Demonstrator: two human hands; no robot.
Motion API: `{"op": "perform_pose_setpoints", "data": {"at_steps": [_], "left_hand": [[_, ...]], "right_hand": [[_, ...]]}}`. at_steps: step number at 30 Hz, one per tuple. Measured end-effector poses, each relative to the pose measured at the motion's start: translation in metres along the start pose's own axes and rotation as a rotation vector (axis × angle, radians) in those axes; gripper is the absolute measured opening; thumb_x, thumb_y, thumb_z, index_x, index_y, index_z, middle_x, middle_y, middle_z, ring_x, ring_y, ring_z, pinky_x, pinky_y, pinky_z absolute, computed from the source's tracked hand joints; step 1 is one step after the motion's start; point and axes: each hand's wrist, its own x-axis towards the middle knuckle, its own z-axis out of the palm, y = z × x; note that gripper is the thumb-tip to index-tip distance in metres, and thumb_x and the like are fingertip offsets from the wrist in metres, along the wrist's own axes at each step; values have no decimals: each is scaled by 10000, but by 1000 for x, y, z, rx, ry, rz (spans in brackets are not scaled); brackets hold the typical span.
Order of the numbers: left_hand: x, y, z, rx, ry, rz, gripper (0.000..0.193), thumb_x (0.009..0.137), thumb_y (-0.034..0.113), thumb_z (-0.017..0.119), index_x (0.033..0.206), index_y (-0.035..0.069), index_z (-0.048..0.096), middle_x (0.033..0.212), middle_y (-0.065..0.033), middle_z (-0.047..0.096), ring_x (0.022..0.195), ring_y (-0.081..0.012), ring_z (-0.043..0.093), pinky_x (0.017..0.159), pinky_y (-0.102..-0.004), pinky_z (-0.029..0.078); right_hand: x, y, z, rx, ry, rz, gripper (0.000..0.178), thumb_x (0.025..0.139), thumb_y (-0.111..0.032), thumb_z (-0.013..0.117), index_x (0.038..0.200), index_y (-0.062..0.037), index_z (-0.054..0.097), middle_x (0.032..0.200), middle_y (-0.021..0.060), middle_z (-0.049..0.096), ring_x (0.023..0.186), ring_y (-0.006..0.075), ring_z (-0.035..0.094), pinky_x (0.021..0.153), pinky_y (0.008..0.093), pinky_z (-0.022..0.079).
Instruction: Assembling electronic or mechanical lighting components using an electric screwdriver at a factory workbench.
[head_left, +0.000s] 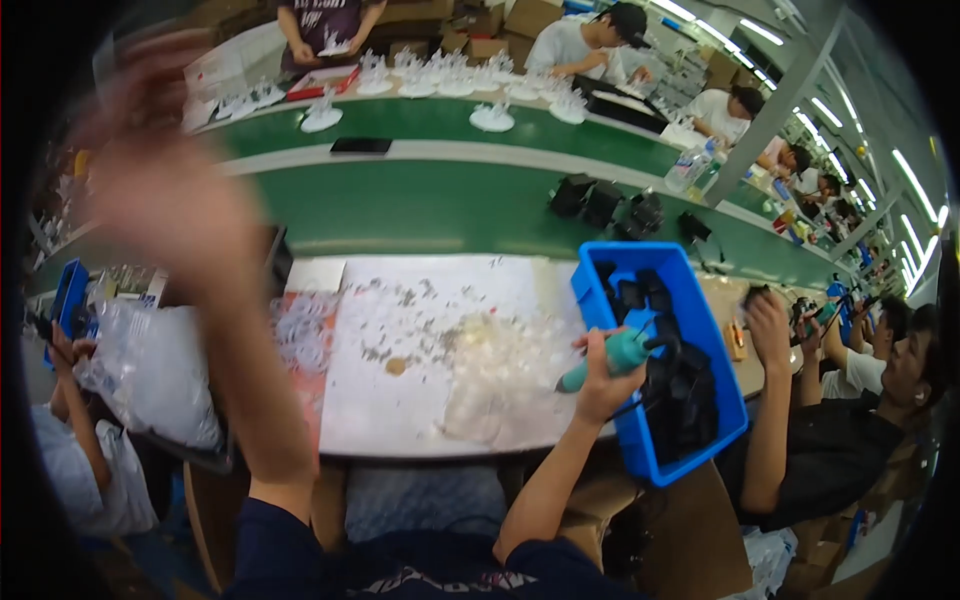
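Observation:
My right hand [605,385] is wrapped around a teal electric screwdriver [627,350], held over the near-left side of a blue bin [716,365]. Black plastic parts [680,400] fill much of that bin. High on the left, my left hand [165,190] is raised far off the table and smeared by motion, so its fingers and anything in them cannot be made out. Between my arms lies a white work sheet [375,425], strewn with small metal screws [400,300] and a round tan piece [396,366].
Clear rings [300,335] lie on an orange patch left of the sheet, beside a stuffed plastic bag [160,370]. Black blocks [602,203] stand along the green divider [420,205]. Beyond it are white assemblies [455,78] and co-workers. Another person [840,440] sits close on the right.

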Motion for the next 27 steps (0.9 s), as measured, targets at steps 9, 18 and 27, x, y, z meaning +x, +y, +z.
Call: {"op": "perform_pose_setpoints", "data": {"at_steps": [9, 18, 27], "left_hand": [[-285, -218, 221, 450, -1156, 507, 263, 641, 128, 674, 893, 72, 625, 928, -108, 606, 985, -265, 553, 857, -400, 414], [-310, -282, 252, 549, -1549, 522, 119, 750, 199, 596, 800, 92, 589, 654, -40, 637, 644, -225, 626, 668, -353, 409], [-326, -262, 333, 704, -1180, 363, 604, 746, 206, 621, 1300, 33, 454, 901, -73, 647, 945, -230, 606, 888, -394, 397]], "right_hand": [[-9, -8, -10, -84, 28, 51, 243, 723, 34, 635, 883, 25, 453, 677, 135, 581, 595, 205, 609, 576, 322, 515], [-3, 0, -16, -168, -145, 16, 316, 688, 62, 661, 917, 48, 443, 705, 167, 598, 591, 208, 617, 582, 318, 535], [-6, -12, -2, -264, -252, -115, 290, 634, -31, 775, 844, -18, 576, 679, 77, 676, 574, 132, 642, 567, 226, 505]]}}
